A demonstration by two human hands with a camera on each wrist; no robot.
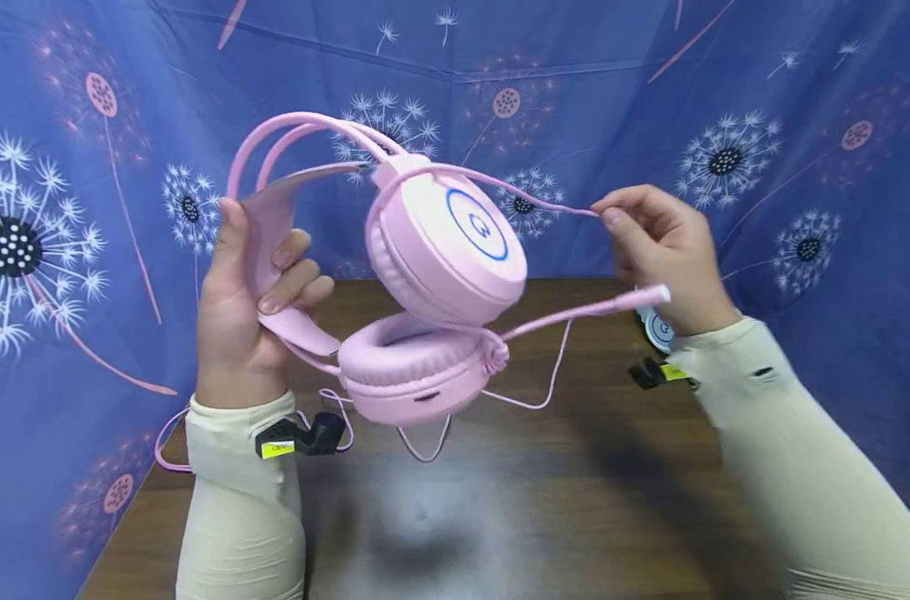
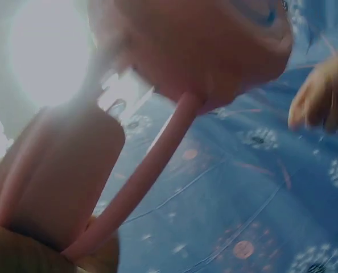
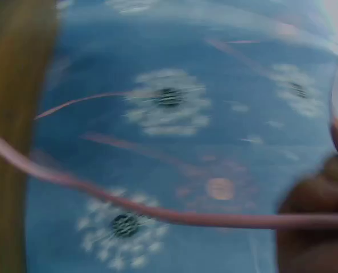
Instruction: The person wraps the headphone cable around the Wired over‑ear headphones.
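A pink headset [image 1: 432, 242] is held up above the table, its two padded ear cups one above the other. My left hand [image 1: 233, 321] grips it by the headband [image 1: 271, 242], fingers curled round the inner strap. From the lower cup a microphone boom [image 1: 582, 312] sticks out to the right. With thumb and forefinger, my right hand [image 1: 665, 246] pinches a thin pink cable [image 1: 537, 200] that runs over the upper cup. In the left wrist view the headband wires [image 2: 152, 176] rise from the left hand, and the right hand [image 2: 322, 96] shows at the right edge.
Below is a brown wooden table [image 1: 455, 517]. More pink cable [image 1: 172, 450] loops beside the left wrist and under the cups. Behind the right wrist lies a partly hidden round white thing [image 1: 659, 331]. A blue dandelion-print cloth [image 1: 575, 50] encloses the back and sides.
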